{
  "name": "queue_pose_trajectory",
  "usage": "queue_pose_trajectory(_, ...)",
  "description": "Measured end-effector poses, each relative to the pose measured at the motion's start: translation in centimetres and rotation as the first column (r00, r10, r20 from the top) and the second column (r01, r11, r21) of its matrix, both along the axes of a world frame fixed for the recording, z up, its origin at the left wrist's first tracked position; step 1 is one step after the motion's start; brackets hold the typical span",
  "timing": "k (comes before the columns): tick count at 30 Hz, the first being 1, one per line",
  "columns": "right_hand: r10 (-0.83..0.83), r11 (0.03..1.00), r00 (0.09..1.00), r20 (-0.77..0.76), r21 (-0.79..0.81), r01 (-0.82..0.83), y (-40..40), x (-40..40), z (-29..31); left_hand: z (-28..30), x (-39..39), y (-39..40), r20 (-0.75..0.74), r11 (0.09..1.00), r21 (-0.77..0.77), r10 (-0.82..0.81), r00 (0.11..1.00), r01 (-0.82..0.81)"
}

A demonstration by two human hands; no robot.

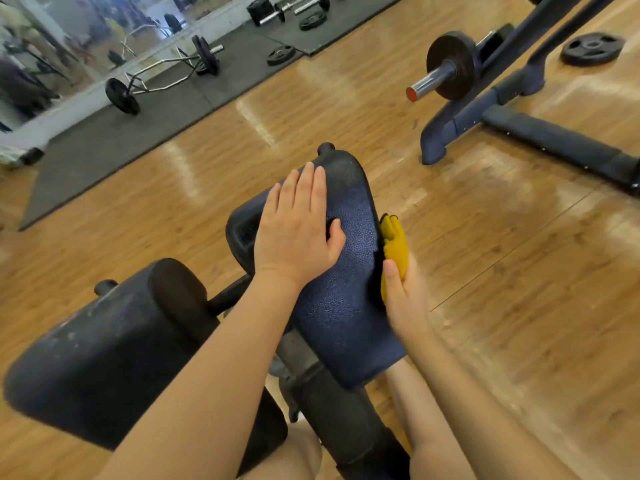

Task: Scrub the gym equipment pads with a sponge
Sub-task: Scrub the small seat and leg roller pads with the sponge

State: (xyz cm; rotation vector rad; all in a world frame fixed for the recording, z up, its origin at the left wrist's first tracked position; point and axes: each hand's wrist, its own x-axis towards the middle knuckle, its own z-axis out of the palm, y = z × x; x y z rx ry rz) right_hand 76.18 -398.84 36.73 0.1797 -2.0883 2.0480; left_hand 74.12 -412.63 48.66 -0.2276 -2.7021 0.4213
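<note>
My right hand (403, 292) grips the yellow sponge (393, 247) against the right edge of the blue pad (346, 271), with bare wooden floor (502, 254) open beyond that edge. My left hand (294, 233) lies flat, fingers straight, on the pad's upper left. The pad's long axis runs away from me, tilting slightly left; a black pad (104, 348) sits just left of it.

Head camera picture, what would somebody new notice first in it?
Probably the two bare hands at the centre: the left hand lies flat on top of a dark blue pad, while the right hand holds a yellow sponge against the pad's right side. A second, black pad sits lower left, and a barbell rests on a rack upper right.
</note>
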Motion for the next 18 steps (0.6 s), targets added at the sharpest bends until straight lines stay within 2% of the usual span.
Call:
queue_pose_trajectory(6, -0.015, 0.985, 0.989, 0.147, 0.175, -0.011, 1.8, 4.5, -4.0, 0.0, 0.1, 0.0, 0.017, 1.000, -0.011, 0.007, 1.000, -0.007)
queue_pose_trajectory(10, 0.008, 0.981, 0.950, 0.311, 0.179, -0.067, 3.5, 6.7, -4.3, 0.4, 0.4, 0.2, 0.088, 1.000, 0.019, 0.014, 0.996, -0.016)
queue_pose_trajectory(15, -0.018, 0.996, 0.971, 0.239, 0.093, -0.005, 4.4, 7.2, -0.3, 1.7, 2.1, 1.3, 0.158, 0.991, 0.097, 0.076, 0.985, -0.092)
queue_pose_trajectory(18, -0.006, 0.999, 0.990, 0.139, 0.033, 0.001, 3.9, 6.7, 4.0, 1.7, 6.2, 0.2, 0.152, 1.000, -0.010, 0.024, 0.988, -0.023)
